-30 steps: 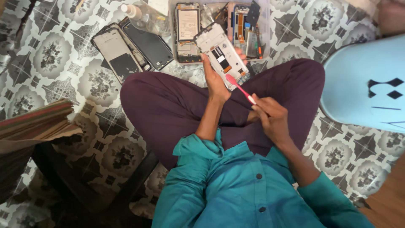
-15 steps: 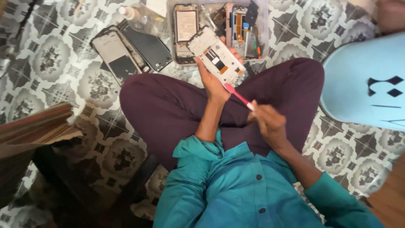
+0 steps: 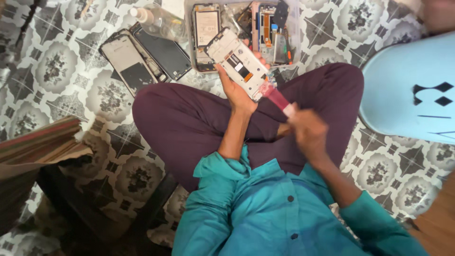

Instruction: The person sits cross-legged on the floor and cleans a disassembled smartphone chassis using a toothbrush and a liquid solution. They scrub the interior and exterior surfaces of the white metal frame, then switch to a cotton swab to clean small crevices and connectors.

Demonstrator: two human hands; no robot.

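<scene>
Left hand: the left hand (image 3: 235, 92) has its fingers closed around a phone frame (image 3: 238, 62), palm under the lower edge and fingertips showing past the far side.
Phone frame: a flat white rectangle with rounded corners, tilted, its open face showing a dark strip and small orange and black parts; it sits in the left fingers, above the lap.
Right hand: the right hand (image 3: 308, 131) is blurred; its fingers are curled shut on the near end of a toothbrush (image 3: 276, 98).
Toothbrush: a thin pink plastic stick, blurred, running from the right fingers up to the lower corner of the phone frame, where its tip touches or nearly touches; I cannot tell which.
Lap: just below both hands, crossed legs in smooth dark purple trousers (image 3: 189, 123), and nearer still a teal buttoned shirt (image 3: 265, 208).
Tray: beyond the left fingertips, a clear plastic tray (image 3: 295, 28) with an opened phone and loose flat parts inside.
Screens: left of the left fingers, two flat dark glass phone panels (image 3: 142, 59) lie side by side on the floor, with a clear plastic bottle (image 3: 159, 21) lying just beyond them.
Stool: right of the right fingers, a smooth pale blue plastic stool (image 3: 412, 90) with rounded corners.
Floor: patterned grey and white tiles (image 3: 61, 71) with floral medallions.
</scene>
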